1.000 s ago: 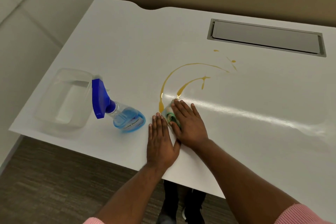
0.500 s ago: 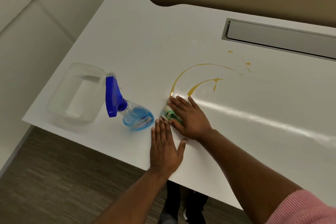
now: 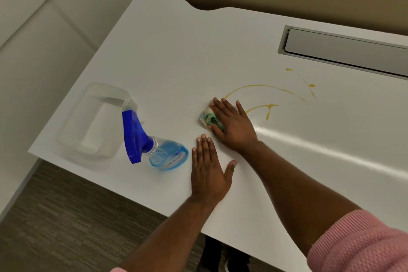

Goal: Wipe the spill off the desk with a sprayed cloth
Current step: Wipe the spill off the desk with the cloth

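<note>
A yellow-orange spill (image 3: pixel 265 88) runs in thin arcs and small drops across the white desk (image 3: pixel 176 55). My right hand (image 3: pixel 231 126) presses flat on a crumpled green and white cloth (image 3: pixel 207 118) at the near left end of the arcs; most of the cloth is hidden under the palm. My left hand (image 3: pixel 208 172) lies flat on the desk just in front of it, fingers together, holding nothing. A clear spray bottle (image 3: pixel 154 146) with blue liquid and a blue trigger head stands left of my left hand.
A clear plastic tub (image 3: pixel 95 119) sits at the desk's front left corner, beside the bottle. A grey cable hatch (image 3: pixel 344 51) is set into the desk at the back right. The desk's front edge runs close under my forearms; floor lies beyond it.
My right hand has pushed the cloth forward along the spill, and the lower part of the long arc is gone. The left hand stays flat on the desk.
</note>
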Demonstrator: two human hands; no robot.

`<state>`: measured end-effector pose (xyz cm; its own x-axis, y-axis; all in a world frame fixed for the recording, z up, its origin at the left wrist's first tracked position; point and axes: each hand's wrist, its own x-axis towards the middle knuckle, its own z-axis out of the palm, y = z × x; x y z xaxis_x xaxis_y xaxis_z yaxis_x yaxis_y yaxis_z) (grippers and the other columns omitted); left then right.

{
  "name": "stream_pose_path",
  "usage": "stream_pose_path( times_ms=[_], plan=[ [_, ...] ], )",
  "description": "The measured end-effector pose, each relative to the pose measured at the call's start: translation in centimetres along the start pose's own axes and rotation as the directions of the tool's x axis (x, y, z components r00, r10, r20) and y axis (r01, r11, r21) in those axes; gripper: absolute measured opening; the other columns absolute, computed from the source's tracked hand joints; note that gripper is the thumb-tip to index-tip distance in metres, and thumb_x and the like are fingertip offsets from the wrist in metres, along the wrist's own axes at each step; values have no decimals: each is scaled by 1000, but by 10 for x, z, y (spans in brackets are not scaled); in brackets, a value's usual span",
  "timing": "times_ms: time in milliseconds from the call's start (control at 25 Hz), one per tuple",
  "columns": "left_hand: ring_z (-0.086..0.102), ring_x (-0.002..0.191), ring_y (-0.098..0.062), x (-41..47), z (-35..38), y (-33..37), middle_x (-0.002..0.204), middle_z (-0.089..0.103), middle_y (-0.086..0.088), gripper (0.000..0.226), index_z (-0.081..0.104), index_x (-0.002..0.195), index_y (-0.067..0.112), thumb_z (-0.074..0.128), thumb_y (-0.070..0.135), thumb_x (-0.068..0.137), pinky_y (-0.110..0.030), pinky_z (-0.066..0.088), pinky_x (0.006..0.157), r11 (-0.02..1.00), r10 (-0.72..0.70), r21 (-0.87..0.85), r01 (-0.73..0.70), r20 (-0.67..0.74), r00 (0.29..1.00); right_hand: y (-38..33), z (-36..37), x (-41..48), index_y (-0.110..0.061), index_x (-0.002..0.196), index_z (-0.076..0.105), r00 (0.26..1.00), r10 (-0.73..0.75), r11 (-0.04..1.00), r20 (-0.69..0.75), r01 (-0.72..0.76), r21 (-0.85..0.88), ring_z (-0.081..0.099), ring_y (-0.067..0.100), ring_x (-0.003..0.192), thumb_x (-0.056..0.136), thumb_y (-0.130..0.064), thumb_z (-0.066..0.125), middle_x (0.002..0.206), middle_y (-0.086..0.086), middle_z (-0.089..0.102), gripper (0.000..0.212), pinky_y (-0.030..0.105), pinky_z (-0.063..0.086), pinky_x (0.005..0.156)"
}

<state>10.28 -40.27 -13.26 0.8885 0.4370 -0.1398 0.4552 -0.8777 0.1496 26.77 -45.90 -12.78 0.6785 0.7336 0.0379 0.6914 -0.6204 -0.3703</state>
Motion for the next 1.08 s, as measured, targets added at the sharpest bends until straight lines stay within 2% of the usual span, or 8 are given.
stream_pose_path(
  times_ms=[120,320,680,920,1080],
  plan=[
    [3,157,-29,15,1,3,169,5,-16,97,9,161,4,19,75,95,-44,12,127,1000,6,14,-6,9,1000,18,-4,17,-21,161,26,997,65,998,-36,-65,-11,17,18,157,104,-51,39,169,-1,25,66,46,4,128],
    [-10,157,-27,34,0,3,170,-7,-14,97,-2,161,5,20,74,97,-44,4,128,998,64,-7,-64,43,997,49,-14,29,-21,162,23,973,214,977,-84,-214,5,13,18,158,103,-51,37,170,-1,21,67,46,2,128],
    [-11,157,-26,36,-3,4,170,-8,-15,96,-2,160,2,20,70,97,-45,6,129,995,96,-40,-94,46,994,107,-40,-7,-19,162,23,859,475,879,-190,-474,53,14,19,157,100,-49,35,170,-1,20,70,48,2,128],
    [-4,158,-28,36,-2,6,170,-2,-17,96,2,160,1,23,70,97,-46,10,128,996,91,-9,-91,14,996,88,-36,-31,-18,162,24,822,535,845,-196,-523,110,17,21,157,101,-47,38,170,1,21,69,44,5,128],
    [-3,158,-29,35,-4,7,170,0,-18,97,3,160,0,24,70,97,-45,7,129,996,84,11,-84,18,996,45,-19,-41,-17,162,25,869,466,885,-164,-456,99,19,21,156,102,-45,42,169,2,23,67,45,8,128]
  ],
)
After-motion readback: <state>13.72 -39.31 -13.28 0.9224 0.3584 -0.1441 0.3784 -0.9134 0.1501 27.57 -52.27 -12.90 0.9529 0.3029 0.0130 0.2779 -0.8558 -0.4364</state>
